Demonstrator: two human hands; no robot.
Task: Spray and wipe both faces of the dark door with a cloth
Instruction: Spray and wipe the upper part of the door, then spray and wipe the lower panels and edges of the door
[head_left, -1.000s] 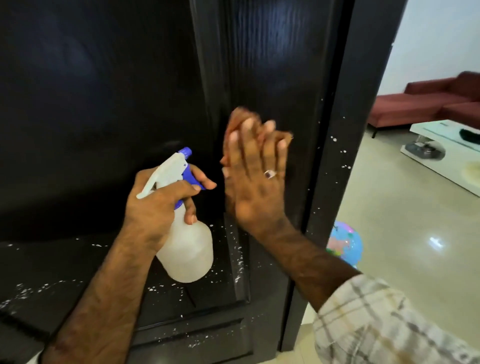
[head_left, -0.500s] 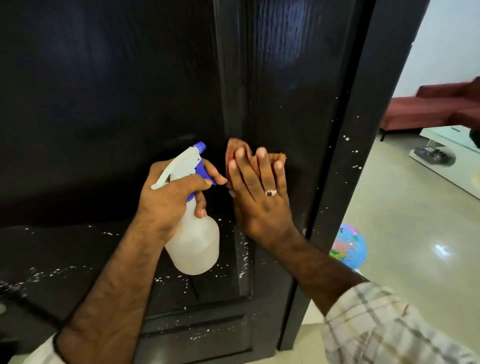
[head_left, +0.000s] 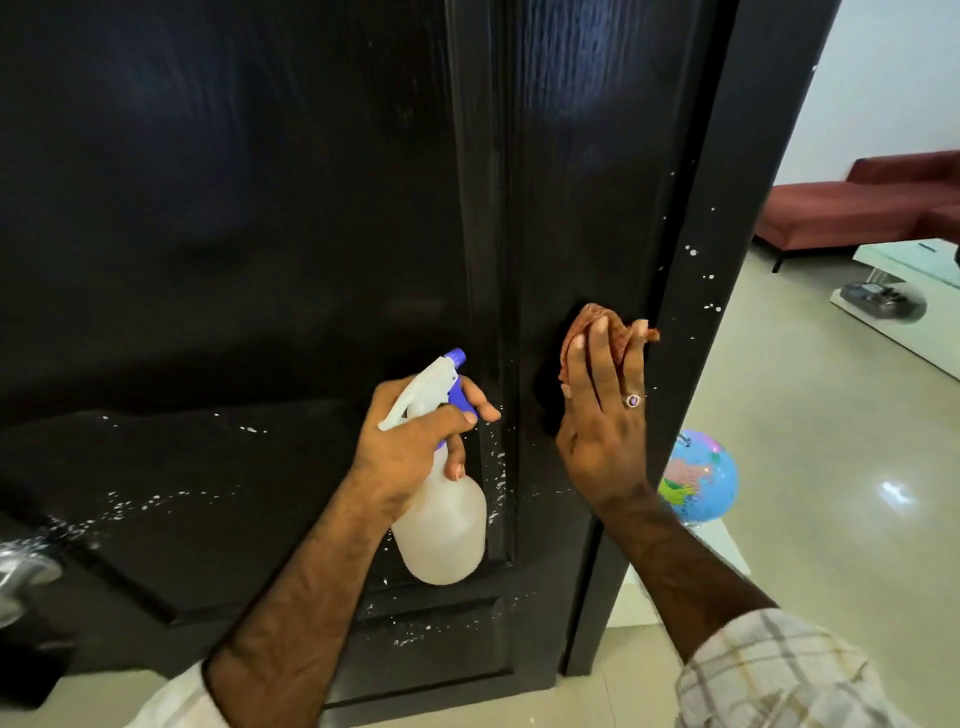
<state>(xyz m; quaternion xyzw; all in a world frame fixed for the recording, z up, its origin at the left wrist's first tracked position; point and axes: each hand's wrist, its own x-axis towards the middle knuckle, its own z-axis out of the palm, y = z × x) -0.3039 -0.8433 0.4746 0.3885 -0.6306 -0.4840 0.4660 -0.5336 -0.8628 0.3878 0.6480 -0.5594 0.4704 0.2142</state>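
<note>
Bottle (head_left: 441, 525): upright, nozzle aimed up-right at door (head_left: 234, 208); left hand (head_left: 410, 447) grips its neck.
Cloth (head_left: 597, 327): under right hand's (head_left: 605, 431) straight fingers (head_left: 597, 364), pressed flat on door.

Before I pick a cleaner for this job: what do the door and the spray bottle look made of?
Door: likely wood or wood veneer, dark glossy finish; fine vertical grain shows under the sheen. Spray bottle: translucent whitish plastic, matte, with a white head and blue trigger and nozzle. Cloth: soft reddish-brown fabric, bunched under the right hand.
</note>
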